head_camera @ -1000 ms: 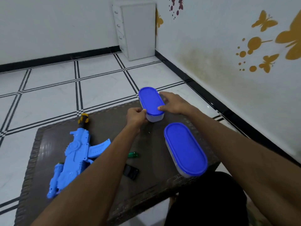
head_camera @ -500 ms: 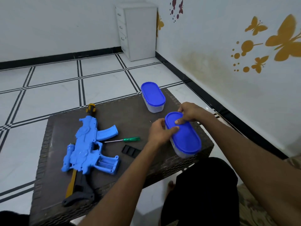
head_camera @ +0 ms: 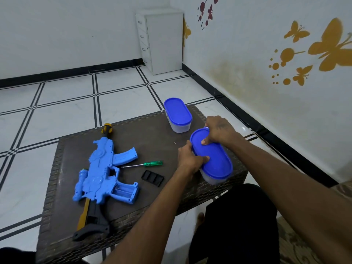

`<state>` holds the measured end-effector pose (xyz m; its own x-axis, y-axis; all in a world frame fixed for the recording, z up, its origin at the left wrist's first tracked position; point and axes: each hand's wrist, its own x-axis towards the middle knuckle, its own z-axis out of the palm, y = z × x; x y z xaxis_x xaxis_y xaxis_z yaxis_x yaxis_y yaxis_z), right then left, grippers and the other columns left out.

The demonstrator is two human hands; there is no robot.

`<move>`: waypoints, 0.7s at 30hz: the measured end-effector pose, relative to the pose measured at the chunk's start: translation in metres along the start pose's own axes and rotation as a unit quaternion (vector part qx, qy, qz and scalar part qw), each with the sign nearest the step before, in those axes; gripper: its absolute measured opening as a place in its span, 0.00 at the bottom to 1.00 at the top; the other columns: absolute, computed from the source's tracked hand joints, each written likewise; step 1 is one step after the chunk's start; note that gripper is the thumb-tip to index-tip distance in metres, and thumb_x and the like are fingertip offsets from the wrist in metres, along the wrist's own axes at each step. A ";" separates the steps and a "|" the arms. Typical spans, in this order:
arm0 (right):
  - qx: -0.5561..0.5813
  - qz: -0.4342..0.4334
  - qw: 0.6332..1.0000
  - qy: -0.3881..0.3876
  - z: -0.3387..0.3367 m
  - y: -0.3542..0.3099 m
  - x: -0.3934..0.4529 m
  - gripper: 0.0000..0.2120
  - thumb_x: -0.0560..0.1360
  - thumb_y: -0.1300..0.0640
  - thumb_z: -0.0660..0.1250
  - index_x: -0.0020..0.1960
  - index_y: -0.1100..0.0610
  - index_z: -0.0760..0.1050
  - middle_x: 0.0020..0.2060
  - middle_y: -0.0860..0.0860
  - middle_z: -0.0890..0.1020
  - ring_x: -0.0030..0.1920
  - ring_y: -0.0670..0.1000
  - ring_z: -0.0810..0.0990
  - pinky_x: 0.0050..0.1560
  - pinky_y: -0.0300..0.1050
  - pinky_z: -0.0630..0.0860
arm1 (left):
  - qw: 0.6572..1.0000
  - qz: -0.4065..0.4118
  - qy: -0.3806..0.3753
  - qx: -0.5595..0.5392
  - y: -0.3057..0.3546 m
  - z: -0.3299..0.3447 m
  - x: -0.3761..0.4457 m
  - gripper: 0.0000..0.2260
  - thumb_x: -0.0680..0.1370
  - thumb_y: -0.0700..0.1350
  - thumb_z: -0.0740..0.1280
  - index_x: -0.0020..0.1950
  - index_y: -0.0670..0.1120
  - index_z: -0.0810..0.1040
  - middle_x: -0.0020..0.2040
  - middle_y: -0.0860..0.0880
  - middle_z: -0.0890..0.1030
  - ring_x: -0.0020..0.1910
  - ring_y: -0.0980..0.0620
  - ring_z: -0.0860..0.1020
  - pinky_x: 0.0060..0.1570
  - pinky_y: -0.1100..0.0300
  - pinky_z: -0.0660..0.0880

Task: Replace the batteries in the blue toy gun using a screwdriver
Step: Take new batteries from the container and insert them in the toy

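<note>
Both hands grip the near oval clear plastic container with blue lid (head_camera: 211, 159): left hand (head_camera: 190, 159) at its side, right hand (head_camera: 219, 130) curled over the far rim. The blue plastic toy gun (head_camera: 102, 172) lies on the dark woven table (head_camera: 152, 138), compartment open. Risk: the container sits near the table edge; a forceful lid pull could tip it off.

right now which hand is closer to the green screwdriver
Left. The left hand grips the near container's left side, just right of the screwdriver. The right hand grips the container's far end, farther off.
</note>
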<state>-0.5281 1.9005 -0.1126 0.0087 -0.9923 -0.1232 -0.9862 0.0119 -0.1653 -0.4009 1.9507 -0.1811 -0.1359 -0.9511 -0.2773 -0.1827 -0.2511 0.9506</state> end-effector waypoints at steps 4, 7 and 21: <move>0.012 -0.029 0.999 0.041 0.006 -0.004 -0.007 0.28 0.66 0.49 0.79 0.57 0.63 0.73 0.53 0.59 0.80 0.51 0.58 0.79 0.51 0.51 0.77 | 1.000 -0.017 -0.004 -0.008 0.001 -0.003 -0.002 0.29 0.55 0.47 0.76 0.54 0.52 0.75 0.58 0.46 0.79 0.54 0.45 0.80 0.48 0.43 0.81; 0.017 -0.024 0.999 0.036 0.003 -0.007 -0.007 0.29 0.66 0.50 0.79 0.60 0.63 0.71 0.55 0.59 0.79 0.53 0.59 0.79 0.51 0.49 0.74 | 1.000 -0.026 -0.003 -0.009 0.000 -0.003 -0.003 0.29 0.57 0.46 0.77 0.56 0.52 0.75 0.57 0.46 0.80 0.53 0.44 0.81 0.46 0.42 0.81; 0.302 0.005 0.950 -0.080 -0.010 0.014 -0.003 0.16 0.68 0.59 0.76 0.49 0.63 0.74 0.48 0.60 0.79 0.47 0.58 0.80 0.54 0.59 0.78 | 0.993 -0.036 0.013 -0.113 0.018 -0.004 -0.025 0.27 0.73 0.29 0.67 0.66 0.51 0.66 0.52 0.45 0.77 0.52 0.43 0.80 0.47 0.45 0.81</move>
<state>-0.5440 1.9020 -0.1046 0.0713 -0.9612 -0.2665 -0.7118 0.1381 -0.6886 -0.3969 1.9691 -0.1565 -0.1045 -0.9326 -0.3455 0.0315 -0.3503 0.9361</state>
